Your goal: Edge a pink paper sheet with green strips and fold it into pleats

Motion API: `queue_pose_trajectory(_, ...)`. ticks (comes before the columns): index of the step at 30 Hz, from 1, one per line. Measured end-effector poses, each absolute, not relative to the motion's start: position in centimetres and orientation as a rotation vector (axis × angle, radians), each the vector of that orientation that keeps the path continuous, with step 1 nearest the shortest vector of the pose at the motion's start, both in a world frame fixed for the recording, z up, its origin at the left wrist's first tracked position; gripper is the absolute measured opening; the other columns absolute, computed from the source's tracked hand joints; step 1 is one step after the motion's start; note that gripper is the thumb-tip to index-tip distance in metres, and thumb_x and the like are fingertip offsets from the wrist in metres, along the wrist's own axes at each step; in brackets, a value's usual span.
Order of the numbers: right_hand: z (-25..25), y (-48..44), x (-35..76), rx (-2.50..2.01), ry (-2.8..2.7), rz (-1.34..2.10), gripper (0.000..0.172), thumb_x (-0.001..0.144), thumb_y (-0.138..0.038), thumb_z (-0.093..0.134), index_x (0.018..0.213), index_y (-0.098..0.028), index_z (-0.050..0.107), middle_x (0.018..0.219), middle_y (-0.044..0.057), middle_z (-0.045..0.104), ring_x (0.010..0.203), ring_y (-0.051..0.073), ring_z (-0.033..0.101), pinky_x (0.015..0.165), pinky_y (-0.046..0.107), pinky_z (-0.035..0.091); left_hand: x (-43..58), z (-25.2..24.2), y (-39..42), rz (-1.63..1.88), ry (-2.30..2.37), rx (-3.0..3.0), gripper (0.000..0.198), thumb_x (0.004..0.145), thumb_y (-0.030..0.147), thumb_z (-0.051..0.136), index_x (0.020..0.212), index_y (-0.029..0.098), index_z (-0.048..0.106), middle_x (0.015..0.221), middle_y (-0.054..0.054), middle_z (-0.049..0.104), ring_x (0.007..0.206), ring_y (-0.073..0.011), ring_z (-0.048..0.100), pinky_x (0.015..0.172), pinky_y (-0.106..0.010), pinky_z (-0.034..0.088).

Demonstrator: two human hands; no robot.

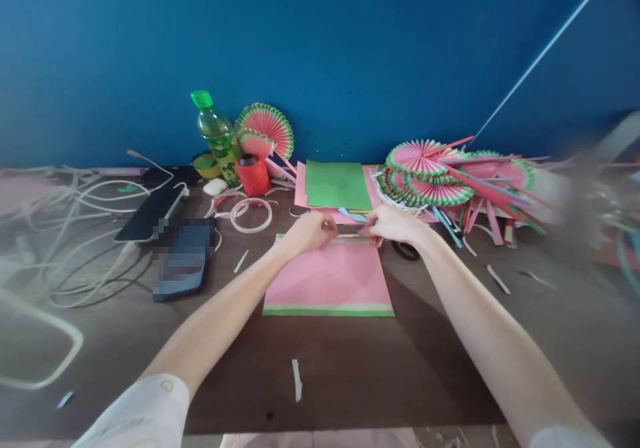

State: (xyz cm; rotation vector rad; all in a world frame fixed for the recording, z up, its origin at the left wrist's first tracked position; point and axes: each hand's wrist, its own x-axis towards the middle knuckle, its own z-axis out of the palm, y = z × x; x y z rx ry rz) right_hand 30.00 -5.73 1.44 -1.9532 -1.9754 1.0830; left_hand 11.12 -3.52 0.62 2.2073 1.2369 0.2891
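Observation:
A pink sheet of paper [333, 278] lies flat on the table, with white and green bands along its near edge. Over its far edge a narrow white strip [349, 237] stretches between my two hands. My left hand [316, 230] pinches the strip's left end, fingers bent down close to the paper. At the other end, my right hand [389, 224] pinches with thumb and fingers pressed together. Whether the strip is stuck to the sheet I cannot tell. Just beyond my hands lies a green sheet [336, 185] on top of pink sheets.
Pleated watermelon-coloured paper fans [423, 161] are heaped at the back right. A green-capped bottle [216, 135] and a red spool [253, 175] stand at the back left. Further left are a phone [185, 261], a dark device [150, 215] and tangled white cables. A white scrap [297, 380] lies near the front edge.

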Motion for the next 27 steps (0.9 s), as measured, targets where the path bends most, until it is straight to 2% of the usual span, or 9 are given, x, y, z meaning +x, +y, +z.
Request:
queue_pose_trajectory(4, 1.9, -5.9, 29.9, -2.000, -2.011, 1.076, 0.016, 0.071, -0.021, 0.061, 0.056, -0.014, 0.057, 0.054, 0.003, 0.063, 0.049, 0.012, 0.061, 0.050, 0.018, 0.044, 11.2, 0.4, -3.5, 0.255, 1.238, 2.167, 0.017, 0.067, 0.018, 0.051, 0.075, 0.018, 0.066, 0.061, 0.001, 0.065, 0.053, -0.0112, 0.055, 0.050, -0.020, 0.036)
queue_pose_trajectory(12, 1.3, -5.7, 30.2, -1.952, -2.105, 1.107, 0.011, 0.071, -0.018, 0.056, 0.061, -0.013, 0.060, 0.050, 0.001, 0.059, 0.045, 0.011, 0.057, 0.048, 0.018, 0.043, 11.4, 0.3, -3.6, 0.218, 1.290, 2.231, 0.017, 0.067, 0.020, 0.052, 0.067, 0.017, 0.069, 0.064, -0.002, 0.067, 0.061, -0.0133, 0.058, 0.057, -0.022, 0.040)
queue_pose_trajectory(22, 1.1, -5.5, 30.0, -2.063, -2.220, 0.876, 0.015, 0.069, -0.026, 0.059, 0.066, -0.014, 0.066, 0.045, 0.001, 0.054, 0.040, 0.009, 0.049, 0.042, 0.018, 0.036, 11.5, 0.0, -3.3, 0.201, 1.313, 2.243, 0.017, 0.067, 0.023, 0.054, 0.063, 0.016, 0.069, 0.059, -0.003, 0.065, 0.055, -0.0130, 0.054, 0.054, -0.022, 0.038)
queue_pose_trajectory(27, 1.0, -5.5, 29.9, -2.074, -2.225, 0.860, 0.015, 0.069, -0.024, 0.057, 0.068, -0.013, 0.067, 0.047, 0.002, 0.057, 0.041, 0.010, 0.052, 0.044, 0.018, 0.038, 11.6, -0.2, -3.5, 0.193, 1.306, 2.272, 0.017, 0.066, 0.021, 0.053, 0.063, 0.015, 0.069, 0.059, -0.004, 0.064, 0.056, -0.0133, 0.054, 0.055, -0.023, 0.038)
